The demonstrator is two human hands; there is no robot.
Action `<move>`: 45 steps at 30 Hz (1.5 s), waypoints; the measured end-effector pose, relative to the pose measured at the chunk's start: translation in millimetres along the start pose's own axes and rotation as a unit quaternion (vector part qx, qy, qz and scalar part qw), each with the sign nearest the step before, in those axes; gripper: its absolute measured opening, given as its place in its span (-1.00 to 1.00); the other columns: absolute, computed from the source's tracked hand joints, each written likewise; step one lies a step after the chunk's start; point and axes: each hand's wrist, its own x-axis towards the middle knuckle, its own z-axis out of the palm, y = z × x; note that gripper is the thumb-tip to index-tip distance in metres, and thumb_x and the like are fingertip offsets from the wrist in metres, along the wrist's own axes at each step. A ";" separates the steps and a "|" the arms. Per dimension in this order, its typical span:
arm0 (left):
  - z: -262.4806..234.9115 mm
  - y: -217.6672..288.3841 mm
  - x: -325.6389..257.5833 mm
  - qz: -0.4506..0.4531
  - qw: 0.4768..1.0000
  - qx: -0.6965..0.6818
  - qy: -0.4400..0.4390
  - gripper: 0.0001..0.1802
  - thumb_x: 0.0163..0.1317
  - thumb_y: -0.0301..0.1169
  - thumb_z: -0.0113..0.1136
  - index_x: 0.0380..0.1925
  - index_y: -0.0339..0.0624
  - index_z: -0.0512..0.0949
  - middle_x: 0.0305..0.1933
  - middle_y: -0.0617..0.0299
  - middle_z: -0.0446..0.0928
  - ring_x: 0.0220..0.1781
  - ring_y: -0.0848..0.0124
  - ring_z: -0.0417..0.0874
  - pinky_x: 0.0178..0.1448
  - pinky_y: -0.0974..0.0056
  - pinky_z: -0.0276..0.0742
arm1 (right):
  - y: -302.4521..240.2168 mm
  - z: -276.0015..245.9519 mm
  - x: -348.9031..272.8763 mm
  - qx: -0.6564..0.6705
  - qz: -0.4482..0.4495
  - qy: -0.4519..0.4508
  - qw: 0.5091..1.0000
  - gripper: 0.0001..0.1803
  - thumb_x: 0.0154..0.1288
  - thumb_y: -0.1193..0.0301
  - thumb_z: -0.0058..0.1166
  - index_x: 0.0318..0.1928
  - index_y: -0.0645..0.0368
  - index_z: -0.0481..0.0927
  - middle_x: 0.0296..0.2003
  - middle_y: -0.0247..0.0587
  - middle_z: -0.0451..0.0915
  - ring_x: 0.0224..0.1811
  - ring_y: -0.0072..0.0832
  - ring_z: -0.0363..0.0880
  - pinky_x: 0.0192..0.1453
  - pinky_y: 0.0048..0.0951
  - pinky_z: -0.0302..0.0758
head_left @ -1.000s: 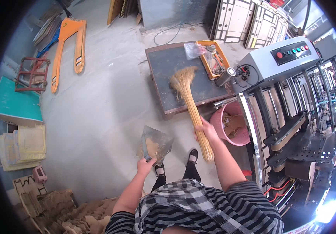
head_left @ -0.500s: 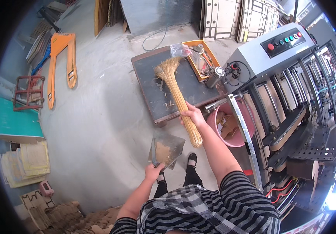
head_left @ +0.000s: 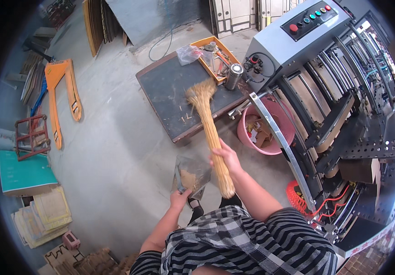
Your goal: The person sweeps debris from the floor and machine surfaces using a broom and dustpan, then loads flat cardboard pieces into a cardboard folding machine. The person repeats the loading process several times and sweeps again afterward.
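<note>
My right hand point(head_left: 226, 158) is wrapped round the handle of a straw hand broom point(head_left: 210, 130). The broom's bristles hang over a low dark table point(head_left: 156, 89); I cannot tell whether they touch it. Small pale scraps point(head_left: 187, 117) lie on the tabletop left of the broom. Lower and to the left, my left hand point(head_left: 180, 198) grips the handle of a grey dustpan point(head_left: 201, 169), held tilted above the floor. Light brown debris point(head_left: 188, 178) rests inside the pan.
On the table's far side are a yellow tool tray point(head_left: 230, 51), a plastic bag point(head_left: 188, 54) and a metal flask point(head_left: 234, 77). A pink bucket point(head_left: 247, 136) with scraps stands by a large machine point(head_left: 270, 36) at right. An orange pallet truck point(head_left: 53, 98) is far left.
The whole view has shifted, with the table now further left. The broom has moved rightward across the table and nearer to me. Both hands keep their grips.
</note>
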 end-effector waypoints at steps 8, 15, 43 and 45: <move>-9.4 28.0 12.9 0.039 0.999 -0.029 -0.009 -0.57 -0.09 -0.10 0.34 -0.53 -0.34 0.60 -0.54 0.19 0.57 -0.50 0.47 0.51 -0.35 0.29 0.41 | 16.4 -4.2 -98.6 -0.017 0.003 0.068 0.998 -0.21 0.12 0.52 0.01 0.36 0.07 -0.01 -0.43 -0.11 0.47 -0.56 -0.39 0.49 -0.56 -0.43 0.49; 13.0 61.0 24.1 0.079 0.991 -0.102 -0.029 -0.65 0.02 -0.18 0.31 -0.50 -0.32 0.58 -0.51 0.27 0.55 -0.52 0.54 0.48 -0.43 0.39 0.36 | 35.4 43.1 -123.5 -0.130 -0.034 0.049 0.990 -0.10 0.04 0.62 0.07 0.38 0.16 -0.10 -0.48 -0.13 0.50 -0.64 -0.42 0.49 -0.57 -0.45 0.49; 55.7 70.1 -5.7 0.039 0.972 -0.229 0.024 -0.71 -0.04 -0.24 0.36 -0.52 -0.25 0.57 -0.54 0.35 0.54 -0.50 0.60 0.44 -0.37 0.41 0.38 | -7.2 -47.5 -128.5 -0.397 0.207 -0.047 0.893 -0.19 0.02 0.62 0.09 0.33 0.11 0.11 -0.48 -0.15 0.49 -0.57 -0.45 0.49 -0.55 -0.46 0.48; 58.8 66.0 -2.7 0.041 0.975 -0.212 0.058 -0.71 -0.04 -0.24 0.36 -0.53 -0.24 0.56 -0.55 0.37 0.52 -0.51 0.60 0.42 -0.39 0.41 0.36 | -31.7 -68.0 -163.5 -0.408 0.208 -0.024 0.889 -0.18 0.00 0.64 0.12 0.32 0.13 0.13 -0.44 -0.13 0.51 -0.56 -0.44 0.50 -0.53 -0.44 0.51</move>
